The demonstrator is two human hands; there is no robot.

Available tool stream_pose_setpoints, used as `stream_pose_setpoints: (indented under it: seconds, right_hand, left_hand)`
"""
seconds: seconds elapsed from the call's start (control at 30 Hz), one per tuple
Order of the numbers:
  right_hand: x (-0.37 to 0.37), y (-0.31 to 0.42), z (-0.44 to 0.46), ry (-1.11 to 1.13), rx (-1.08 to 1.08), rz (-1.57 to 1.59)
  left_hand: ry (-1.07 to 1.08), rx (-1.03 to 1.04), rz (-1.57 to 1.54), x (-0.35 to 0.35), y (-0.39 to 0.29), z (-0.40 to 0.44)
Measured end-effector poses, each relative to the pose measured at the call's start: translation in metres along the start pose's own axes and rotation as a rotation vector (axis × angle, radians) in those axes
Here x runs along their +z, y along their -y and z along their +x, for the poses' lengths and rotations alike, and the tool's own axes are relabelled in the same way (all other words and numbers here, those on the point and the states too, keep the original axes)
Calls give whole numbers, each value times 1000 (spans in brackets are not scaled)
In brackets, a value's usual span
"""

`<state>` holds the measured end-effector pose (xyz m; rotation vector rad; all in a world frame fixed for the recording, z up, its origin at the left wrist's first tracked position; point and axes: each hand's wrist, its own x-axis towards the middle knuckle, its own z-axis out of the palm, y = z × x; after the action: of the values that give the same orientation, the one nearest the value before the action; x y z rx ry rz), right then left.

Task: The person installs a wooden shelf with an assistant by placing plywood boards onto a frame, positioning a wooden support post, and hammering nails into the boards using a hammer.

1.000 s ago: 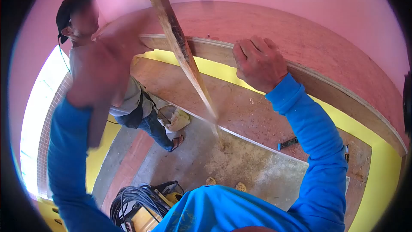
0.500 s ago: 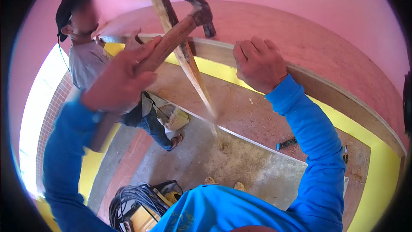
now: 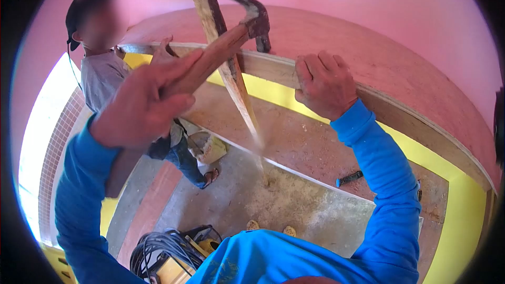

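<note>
A claw hammer (image 3: 221, 47) with a wooden handle is gripped in my left hand (image 3: 144, 97); its metal head rests at or just over the edge of the curved reddish board (image 3: 336, 34). My right hand (image 3: 326, 84) is curled over the board's wooden edge strip (image 3: 426, 121), its fingers wrapped on top. Between my hands a rough wooden post (image 3: 231, 79) slants down from the top of the view towards the floor, passing in front of the edge strip and behind the hammer handle.
At the left a co-worker (image 3: 102, 76) stands with a hand at the board's edge. Below are a bucket (image 3: 213, 148), coiled black cable (image 3: 160, 250) on a yellow case, and a dark tool with a blue end (image 3: 350, 178) on the lower panel (image 3: 294, 131).
My left hand, first raised and blurred at the left, has come down and inward with the hammer over the board's edge. My right hand has kept its grip.
</note>
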<state>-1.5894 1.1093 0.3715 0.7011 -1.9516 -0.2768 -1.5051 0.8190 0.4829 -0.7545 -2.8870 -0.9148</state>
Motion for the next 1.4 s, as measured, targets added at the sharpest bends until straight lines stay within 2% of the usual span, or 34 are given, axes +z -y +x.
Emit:
stream_pose_setpoints:
  seconds: [0.03, 0.13, 0.27, 0.37, 0.43, 0.5, 0.53, 0.6, 0.63, 0.7, 0.77, 0.83, 0.9, 1.0, 1.1, 1.13, 1.23, 1.33, 1.4]
  right_hand:
    - [0, -2, 1, -8, 1, -6]
    - [-4, -1, 3, -4, 1, -9]
    - [-18, 4, 8, 10, 35, 74]
    - [-44, 17, 10, 46, 106, 110]
    - [-50, 45, 7, -49, 301, 314]
    - [-53, 68, -8, 234, 651, 747]
    - [-40, 83, -25, 265, 671, 822]
    - [-3, 116, -65, 530, 796, 1021]
    - [14, 135, -88, 773, 900, 1132]
    - [84, 178, -184, 808, 736, 1135]
    - [90, 207, -202, 1206, 667, 843]
    - [113, 234, -256, 1327, 922, 987]
    - [122, 251, -271, 1475, 1157, 1171]
    - [129, 268, -243, 1593, 1052, 1098]
    - [164, 284, -233, 1356, 409, 903]
    - [180, 292, -233, 1331, 492, 982]
    - [227, 307, -220, 1175, 349, 1069]
    - [253, 317, -180, 1335, 274, 1054]
    - [260, 325, -154, 1400, 344, 1142]
  left_hand:
    - [21, -64, -47, -6, -6, -7]
    - [-148, -36, -87, 8, 24, -48]
    - [-504, 118, -354, 93, 115, -113]
    - [-591, -165, -642, 164, 155, -155]
    - [-617, -268, -695, 192, 182, -179]
    - [-595, -344, -655, 201, 200, -196]
    - [-567, -366, -600, 199, 206, -201]
    - [-520, -413, -484, 192, 217, -212]
    - [-488, -414, -448, 189, 221, -217]
    - [-417, -416, -376, 185, 229, -223]
    - [-376, -455, -440, 191, 235, -225]
    - [-349, -459, -459, 197, 241, -221]
    - [-338, -439, -433, 200, 246, -216]
    - [-316, -468, -423, 195, 254, -200]
    - [-324, -487, -389, 197, 267, -187]
    - [-338, -482, -382, 193, 270, -180]
    - [-353, -487, -359, 186, 285, -166]
    - [-328, -527, -335, 178, 295, -157]
    - [-308, -553, -334, 173, 304, -154]
